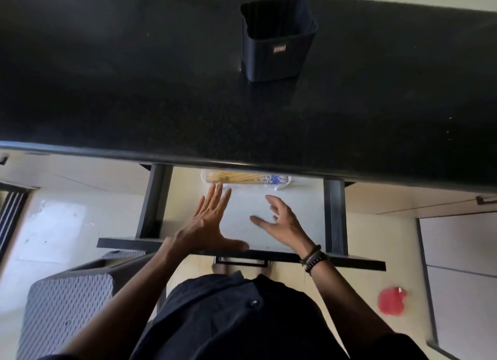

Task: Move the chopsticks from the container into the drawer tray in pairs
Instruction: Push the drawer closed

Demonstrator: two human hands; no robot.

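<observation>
Both hands empty above open drawer; chopsticks in tray.
Left hand [207, 225] flat, right hand [279, 222] loosely spread, neither holding anything. Chopsticks [236, 177] lie in tray [285, 183] at drawer's far end; container [278, 39] on table looks empty. Risk: closing the drawer abruptly could scatter the pairs.

Beyond the hands, the bench [134, 90] is glossy, speckled black stone. On it, the container [278, 39] looks like ribbed matt dark plastic. Just past the fingertips, pale wooden chopsticks [234, 177] lie in a clear plastic tray [285, 183]; the drawer [295, 211] floor under both palms is smooth and matt.
</observation>
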